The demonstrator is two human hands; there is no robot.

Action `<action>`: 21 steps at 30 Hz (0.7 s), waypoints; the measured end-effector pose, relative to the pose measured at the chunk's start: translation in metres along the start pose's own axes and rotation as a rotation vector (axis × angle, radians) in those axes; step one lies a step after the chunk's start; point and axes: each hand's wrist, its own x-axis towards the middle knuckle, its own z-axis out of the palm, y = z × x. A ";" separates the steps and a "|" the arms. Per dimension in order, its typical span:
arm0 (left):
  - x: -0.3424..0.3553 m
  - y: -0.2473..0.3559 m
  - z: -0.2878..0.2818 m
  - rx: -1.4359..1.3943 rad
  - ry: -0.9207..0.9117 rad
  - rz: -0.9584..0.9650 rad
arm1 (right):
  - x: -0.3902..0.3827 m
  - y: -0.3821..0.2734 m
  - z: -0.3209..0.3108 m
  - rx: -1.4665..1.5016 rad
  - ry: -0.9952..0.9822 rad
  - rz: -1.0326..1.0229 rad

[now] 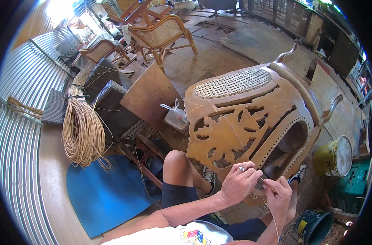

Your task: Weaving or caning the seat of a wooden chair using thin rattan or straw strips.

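Note:
A carved wooden chair frame [222,139] lies tipped in front of my knees. One oval panel of it holds woven cane [233,83]; the nearer oval opening [286,145] is ringed with small drilled holes. Over the near end of that opening, my left hand [240,183], with a ring on one finger, pinches a thin strand of cane [269,183]. My right hand [279,195] grips the same strand a little to the right, its fingertips closed. A pale length trails down past the right wrist. Whether a small tool is also in the fingers, I cannot make out.
A big coil of rattan [84,126] hangs at the left beside dark woven furniture [108,87]. A blue sheet [102,196] lies below it. Right of me stand a yellow-green bucket [324,157], a green crate [351,185] and a dark bucket [316,228]. A rattan armchair [161,34] stands behind.

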 end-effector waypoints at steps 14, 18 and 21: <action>0.003 0.002 0.002 -0.032 0.046 -0.055 | 0.023 0.005 0.012 -0.096 -0.050 -0.218; 0.003 0.002 0.002 -0.038 0.041 -0.071 | 0.026 0.008 0.016 -0.064 -0.040 -0.232; 0.002 0.002 0.002 -0.032 0.042 -0.055 | 0.027 0.009 0.018 -0.043 -0.042 -0.238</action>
